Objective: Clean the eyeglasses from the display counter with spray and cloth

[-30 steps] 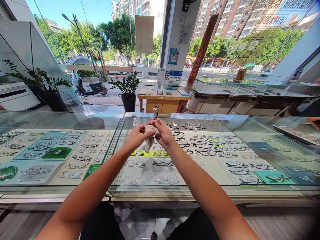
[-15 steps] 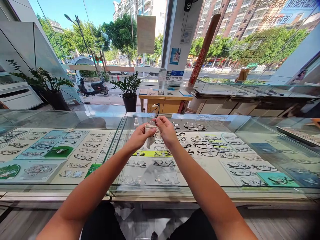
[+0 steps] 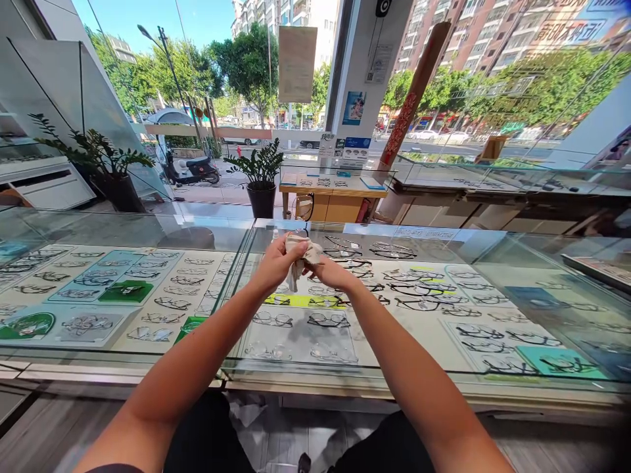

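A crumpled pale cloth (image 3: 302, 253) is pinched in my left hand (image 3: 276, 264), its thumb lying across the top. Part of the cloth hangs below the fingers. Dark-framed glasses (image 3: 309, 209) stick up just beyond the cloth, with one temple raised; the cloth covers their lower part. My right hand (image 3: 331, 272) is closed at the cloth's right edge, its fingers partly under it, and what it grips there is hidden. Both hands are above the glass display counter (image 3: 296, 371).
Rows of glasses (image 3: 329, 320) lie under the counter's glass. A small white bottle (image 3: 276, 234) stands behind my left hand. Beyond the counter are a potted plant (image 3: 261, 180), a wooden display table (image 3: 320, 205) and large windows.
My right hand has turned and lowered from the upright glasses to the cloth's right edge. The cloth now spreads over more of the glasses. The view has shifted slightly.
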